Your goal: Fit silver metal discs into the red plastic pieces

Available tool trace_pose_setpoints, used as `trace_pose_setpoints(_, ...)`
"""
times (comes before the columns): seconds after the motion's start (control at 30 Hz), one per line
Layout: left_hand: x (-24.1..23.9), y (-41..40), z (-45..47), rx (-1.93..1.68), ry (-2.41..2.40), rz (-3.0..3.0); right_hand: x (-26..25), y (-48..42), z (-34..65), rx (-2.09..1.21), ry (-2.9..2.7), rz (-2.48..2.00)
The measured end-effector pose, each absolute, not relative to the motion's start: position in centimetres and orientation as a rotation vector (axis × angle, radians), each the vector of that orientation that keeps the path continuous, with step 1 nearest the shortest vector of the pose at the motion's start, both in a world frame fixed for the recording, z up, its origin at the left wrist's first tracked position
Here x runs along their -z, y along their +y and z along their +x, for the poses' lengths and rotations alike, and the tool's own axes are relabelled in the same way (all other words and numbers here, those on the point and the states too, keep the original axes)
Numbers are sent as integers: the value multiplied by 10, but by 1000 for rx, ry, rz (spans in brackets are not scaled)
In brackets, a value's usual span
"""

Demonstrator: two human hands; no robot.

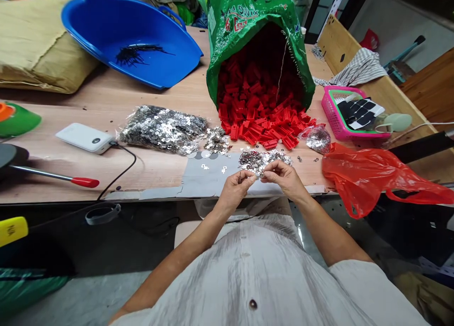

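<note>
My left hand [237, 186] and my right hand [283, 177] meet at the table's front edge, fingertips pinched close together. Whatever sits between them is too small to name. Just beyond my fingers lies a pile of small metal pieces [251, 159], some dark, some shiny. A few loose silver pieces [224, 169] rest on the grey sheet [202, 178] left of my hands. Behind that is another heap of silver pieces [217, 139]. Red plastic parts [262, 113] spill from a green woven sack [248, 13] lying open toward me.
A clear bag of flat metal pieces [163, 127], a white power bank [85, 137] with a black cable, and a blue scoop-shaped basin [170, 66] stand left. On the right are a small clear bag [318, 139], a pink basket [331, 110] and a red plastic bag [372, 170] overhanging the edge.
</note>
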State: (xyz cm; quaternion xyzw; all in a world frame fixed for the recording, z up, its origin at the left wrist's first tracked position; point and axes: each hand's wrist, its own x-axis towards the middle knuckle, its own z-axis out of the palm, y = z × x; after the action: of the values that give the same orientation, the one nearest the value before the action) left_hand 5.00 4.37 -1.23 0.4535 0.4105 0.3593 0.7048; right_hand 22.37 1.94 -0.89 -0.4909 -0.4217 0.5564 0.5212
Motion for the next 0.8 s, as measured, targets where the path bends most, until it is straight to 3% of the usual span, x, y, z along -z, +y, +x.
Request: trace_pose_setpoints(0.8, 34, 34, 56, -572, 470, 271, -2, 12, 215, -1522, -1036, -1208)
